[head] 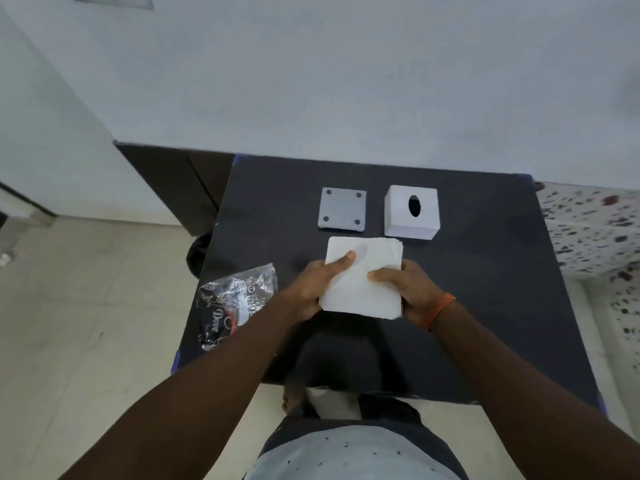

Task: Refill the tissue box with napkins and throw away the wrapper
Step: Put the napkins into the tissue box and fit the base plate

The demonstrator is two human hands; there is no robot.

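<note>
Two bare forearms reach forward from the bottom corners of the frame and meet over a dark, matte-topped square table, where both hands close on a thick square stack of white paper napkins. The left hand clasps the stack's left edge, thumb laid flat across the top sheet and fingers tucked out of sight beneath; the right hand grips the right edge the same way, thumb pressed on top, a thin orange thread band around its wrist. The stack sits near the middle of the table, its far edge fanned slightly (whether it rests on the surface or is lifted just clear cannot be told).

Behind it, the white cube-shaped tissue box stands upright with its dark oval slot facing up. Just to its left, apart from it, lies a flat grey square base plate with a dark round pad at each corner. The crinkled clear-and-black plastic wrapper lies at the table's left edge, near the left forearm.

The table stands against a plain pale wall, with cream floor tiles to the left and a speckled terrazzo surface to the right.
</note>
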